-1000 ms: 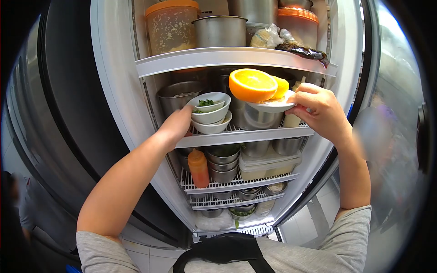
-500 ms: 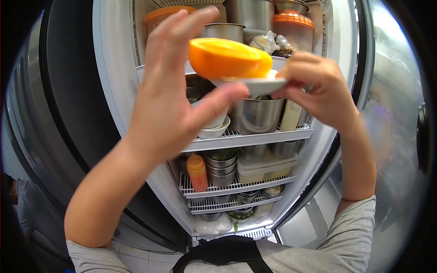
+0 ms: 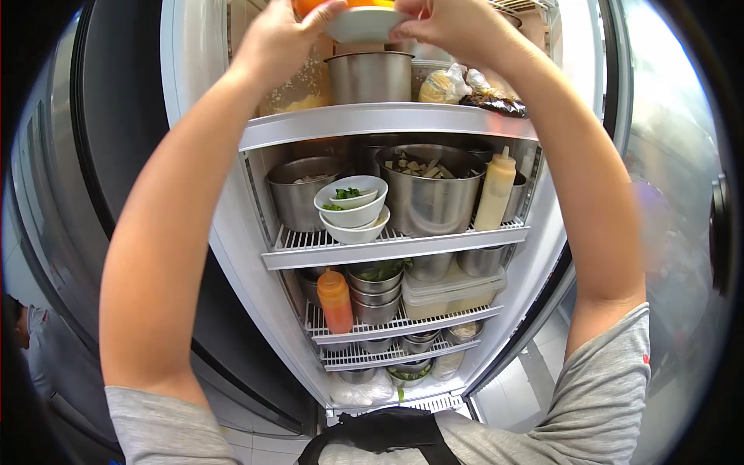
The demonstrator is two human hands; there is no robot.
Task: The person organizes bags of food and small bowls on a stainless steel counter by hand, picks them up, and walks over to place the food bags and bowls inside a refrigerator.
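High at the top edge of the view, a small white dish (image 3: 363, 25) is held between both hands. Bright orange cut fruit (image 3: 304, 6), which looks like orange halves, rests on it and is partly cut off by the frame. My left hand (image 3: 288, 35) grips the dish's left side, thumb against the rim. On the right side, the fingers of my right hand (image 3: 446, 25) close on the edge. Just below the dish stands a steel pot (image 3: 370, 77) on the upper shelf, beside a knotted plastic bag (image 3: 443, 84).
The upright fridge is open, its glass door (image 3: 674, 310) at right. A lower shelf (image 3: 403, 248) holds stacked white bowls (image 3: 353, 203), a large steel pot (image 3: 434, 203) and a pale squeeze bottle (image 3: 496, 190). Below are an orange squeeze bottle (image 3: 335, 301) and a lidded tub (image 3: 453, 294). Another person (image 3: 35, 333) is at far left.
Both hands have raised the dish of fruit up and left, toward the upper shelf. My left hand, spread beside the dish earlier, now grips its side.
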